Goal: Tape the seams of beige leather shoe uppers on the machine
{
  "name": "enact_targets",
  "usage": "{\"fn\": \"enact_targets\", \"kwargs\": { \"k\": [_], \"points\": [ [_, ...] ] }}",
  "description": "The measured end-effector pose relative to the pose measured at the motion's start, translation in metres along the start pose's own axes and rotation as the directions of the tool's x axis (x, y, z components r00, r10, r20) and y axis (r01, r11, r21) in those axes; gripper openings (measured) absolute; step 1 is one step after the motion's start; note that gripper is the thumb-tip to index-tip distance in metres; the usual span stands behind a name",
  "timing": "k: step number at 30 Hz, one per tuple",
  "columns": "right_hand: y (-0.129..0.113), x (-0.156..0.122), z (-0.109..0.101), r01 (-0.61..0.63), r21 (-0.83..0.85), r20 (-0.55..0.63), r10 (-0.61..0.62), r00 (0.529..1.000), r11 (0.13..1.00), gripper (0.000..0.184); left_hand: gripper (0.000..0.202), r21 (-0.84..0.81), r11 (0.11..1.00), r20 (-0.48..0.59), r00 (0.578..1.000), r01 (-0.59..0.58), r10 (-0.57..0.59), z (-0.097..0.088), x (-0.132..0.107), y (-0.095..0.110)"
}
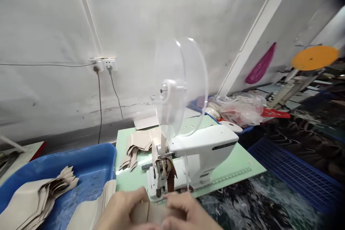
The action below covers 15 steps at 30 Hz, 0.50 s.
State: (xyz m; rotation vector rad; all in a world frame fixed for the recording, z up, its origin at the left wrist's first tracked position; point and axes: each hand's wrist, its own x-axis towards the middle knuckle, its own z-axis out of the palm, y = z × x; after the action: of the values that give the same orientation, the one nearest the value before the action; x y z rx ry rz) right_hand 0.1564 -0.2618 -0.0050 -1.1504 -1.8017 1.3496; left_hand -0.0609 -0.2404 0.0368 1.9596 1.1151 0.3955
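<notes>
My left hand and my right hand are at the bottom of the head view. Between them is a beige leather-like piece, pinched from both sides, with a dark line across it. Both hands are a little blurred, and the piece's lower part is hidden by fingers. Just beyond the fingertips stands the metal working head of a white table machine. A brown strip hangs at that head, and a clear round reel rises above it.
Beige cut pieces lie on the green tabletop behind the machine head. At left, a blue tub holds stacks of similar pieces. Plastic bags and a blue crate are at right.
</notes>
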Motion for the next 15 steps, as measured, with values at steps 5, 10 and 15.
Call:
{"fn": "enact_targets", "kwargs": {
  "k": [5, 10, 15],
  "points": [
    [-0.016, 0.006, -0.054, -0.215, 0.241, -0.222, 0.269, 0.937, 0.947, 0.039, 0.044, -0.44, 0.889, -0.176, 0.959, 0.126, -0.222, 0.009, 0.048, 0.005],
    [0.006, 0.032, -0.058, -0.188, 0.653, -0.148, 0.367, 0.918, 0.734, 0.038, 0.042, -0.582, 0.811, -0.28, 0.921, 0.061, -0.271, 0.032, 0.065, -0.01],
    [0.016, 0.042, -0.059, -0.155, 0.756, -0.143, 0.392, 0.909, 0.636, 0.039, 0.043, -0.573, 0.814, -0.34, 0.876, 0.096, -0.343, 0.038, 0.064, -0.01]
  ]
}}
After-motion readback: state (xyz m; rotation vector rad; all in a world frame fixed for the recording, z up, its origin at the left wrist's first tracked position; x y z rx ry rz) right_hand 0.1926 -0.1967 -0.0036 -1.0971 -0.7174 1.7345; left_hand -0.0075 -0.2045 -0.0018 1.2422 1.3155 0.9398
